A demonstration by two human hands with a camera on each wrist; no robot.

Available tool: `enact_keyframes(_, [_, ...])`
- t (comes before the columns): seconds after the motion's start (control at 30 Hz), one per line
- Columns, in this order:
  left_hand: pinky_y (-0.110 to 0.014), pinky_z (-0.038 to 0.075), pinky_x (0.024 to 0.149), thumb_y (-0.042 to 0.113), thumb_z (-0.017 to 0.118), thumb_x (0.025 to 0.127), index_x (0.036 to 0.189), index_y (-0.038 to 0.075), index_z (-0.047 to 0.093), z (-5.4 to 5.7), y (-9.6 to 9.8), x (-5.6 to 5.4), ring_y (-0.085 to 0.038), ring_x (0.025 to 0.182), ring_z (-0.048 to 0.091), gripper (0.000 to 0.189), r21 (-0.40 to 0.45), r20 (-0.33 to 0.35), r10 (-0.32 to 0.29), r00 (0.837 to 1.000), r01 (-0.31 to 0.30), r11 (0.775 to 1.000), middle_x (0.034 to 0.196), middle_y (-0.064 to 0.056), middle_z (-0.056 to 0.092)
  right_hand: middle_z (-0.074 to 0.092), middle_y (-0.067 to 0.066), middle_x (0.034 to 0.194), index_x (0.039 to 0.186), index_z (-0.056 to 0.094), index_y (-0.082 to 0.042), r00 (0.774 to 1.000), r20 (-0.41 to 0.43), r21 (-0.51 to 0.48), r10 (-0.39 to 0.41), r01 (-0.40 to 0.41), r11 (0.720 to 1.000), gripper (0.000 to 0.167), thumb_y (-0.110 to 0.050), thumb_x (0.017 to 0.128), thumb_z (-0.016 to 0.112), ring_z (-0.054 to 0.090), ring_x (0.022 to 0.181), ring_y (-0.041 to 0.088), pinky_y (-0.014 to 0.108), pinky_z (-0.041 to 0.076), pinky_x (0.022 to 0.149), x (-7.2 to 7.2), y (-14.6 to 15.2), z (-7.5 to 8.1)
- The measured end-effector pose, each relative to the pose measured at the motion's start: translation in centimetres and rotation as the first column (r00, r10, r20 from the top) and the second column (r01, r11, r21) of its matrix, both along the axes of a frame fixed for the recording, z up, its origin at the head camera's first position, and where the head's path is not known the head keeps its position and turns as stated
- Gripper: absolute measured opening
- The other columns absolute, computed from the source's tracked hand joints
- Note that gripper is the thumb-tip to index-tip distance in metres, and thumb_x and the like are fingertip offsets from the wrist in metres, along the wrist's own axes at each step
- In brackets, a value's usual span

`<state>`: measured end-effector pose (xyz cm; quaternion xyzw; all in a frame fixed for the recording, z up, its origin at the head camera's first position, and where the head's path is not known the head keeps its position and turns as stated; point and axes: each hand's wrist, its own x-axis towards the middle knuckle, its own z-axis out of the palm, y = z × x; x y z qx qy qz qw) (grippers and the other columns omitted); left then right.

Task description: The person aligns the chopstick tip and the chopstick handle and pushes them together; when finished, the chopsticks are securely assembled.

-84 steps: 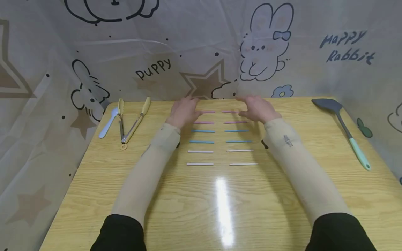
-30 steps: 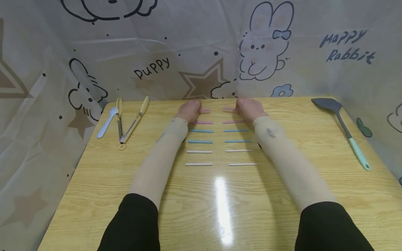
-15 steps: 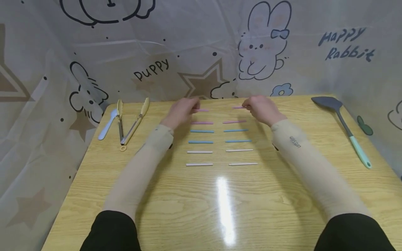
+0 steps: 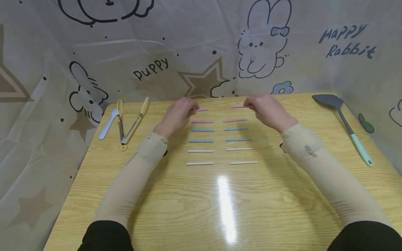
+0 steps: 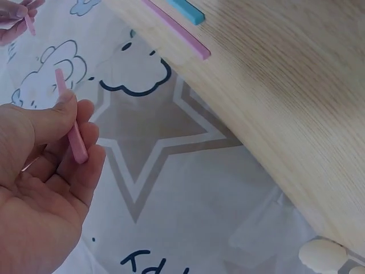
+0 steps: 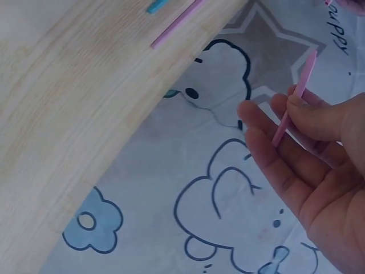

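Between thumb and fingers my left hand (image 4: 179,115) pinches a short pink stick (image 5: 80,147) above the table's back edge. Opposite it, my right hand (image 4: 268,109) pinches a similar pink stick (image 6: 304,74), thin and straight. The two sticks point toward each other, with a gap between them. In front of the hands lie two columns of sticks. Each column runs from a pinkish-purple stick (image 4: 202,122) at the back, through blue sticks (image 4: 201,141), to white sticks (image 4: 200,163) nearest me. The right column begins with another pinkish-purple stick (image 4: 235,120).
On the wooden table (image 4: 176,205), open tongs (image 4: 133,129) and a pale blue utensil (image 4: 108,124) lie at the left. A dark spatula with a mint handle (image 4: 361,150) lies at the right. A printed cloth (image 4: 194,45) hangs behind and beside the table.
Both hands have pinched the rearmost pink sticks and lifted them off the table. Since one second ago the hands have drawn apart, left hand leftward and right hand rightward. The other sticks stay put.
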<state>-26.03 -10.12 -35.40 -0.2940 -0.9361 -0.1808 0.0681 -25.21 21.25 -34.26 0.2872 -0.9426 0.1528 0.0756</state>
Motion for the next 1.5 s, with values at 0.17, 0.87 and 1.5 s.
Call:
enact_keyframes(0.17, [-0.035, 0.05, 0.084, 0.002, 0.066, 0.094, 0.108, 0.004, 0.068, 0.2, -0.1, 0.8, -0.024, 0.097, 0.059, 0.014, 0.002, -0.014, -0.019, 1.0, 0.019, 1.0, 0.104, -0.009, 0.067, 0.068, 0.015, 0.098, 0.102, 0.067, 0.001, 1.0, -0.004, -0.006, 0.025, -0.025, 1.0, 0.01, 0.004, 0.096, 0.059, 0.066, 0.089, 0.031, 0.043, 0.054, 0.081, 0.8, -0.2, 0.5])
enact_keyframes(0.87, [-0.031, 0.049, 0.086, 0.004, 0.067, 0.093, 0.108, 0.007, 0.068, 0.8, 0.8, 2.6, -0.021, 0.098, 0.06, 0.015, 0.077, -0.087, -0.117, 0.989, 0.124, 0.989, 0.107, -0.007, 0.066, 0.069, 0.012, 0.095, 0.1, 0.064, -0.001, 0.984, -0.055, -0.005, 0.167, -0.167, 0.986, 0.007, 0.003, 0.095, 0.061, 0.067, 0.084, 0.026, 0.039, 0.056, 0.076, 2.6, -2.2, 1.5])
enact_keyframes(1.5, [-0.027, 0.049, 0.082, 0.004, 0.065, 0.095, 0.108, 0.006, 0.068, 0.7, 1.2, 2.8, -0.019, 0.093, 0.06, 0.013, 0.103, -0.081, -0.162, 0.983, 0.17, 0.98, 0.104, -0.007, 0.064, 0.069, 0.01, 0.098, 0.103, 0.065, -0.003, 0.978, -0.01, -0.007, 0.207, -0.207, 0.978, 0.01, 0.003, 0.096, 0.06, 0.067, 0.087, 0.024, 0.038, 0.056, 0.077, 2.6, -3.1, 1.2])
